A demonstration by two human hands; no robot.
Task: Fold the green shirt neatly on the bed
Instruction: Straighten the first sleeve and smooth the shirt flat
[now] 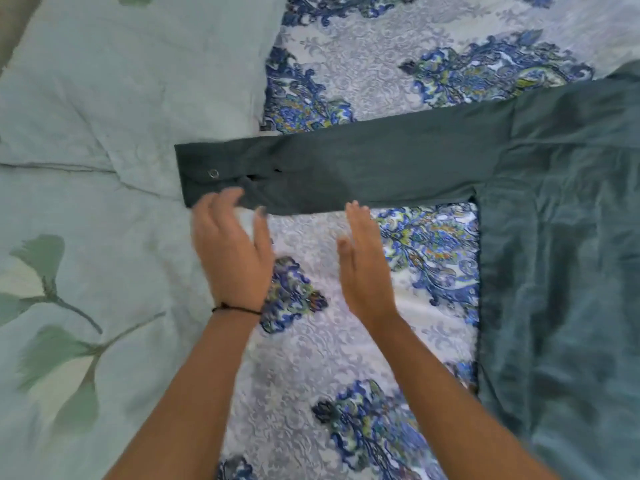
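Shirt (561, 237) lies flat on the bed (346, 306), its body off to the right of both hands and one sleeve (346, 171) stretched leftward just beyond the fingertips, long axis running across them. Left hand (232, 251) is nearer the cuff (207, 174), fingers spread and loose, tips about at the sleeve's near edge. Right hand (363, 268) is flat and empty, tips just short of mid-sleeve. Folding the sleeve toward the body probably falls to the left hand.

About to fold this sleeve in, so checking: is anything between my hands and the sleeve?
Nothing visible. The left hand and right hand are open at the near edge of the sleeve, with only bedspread beneath.
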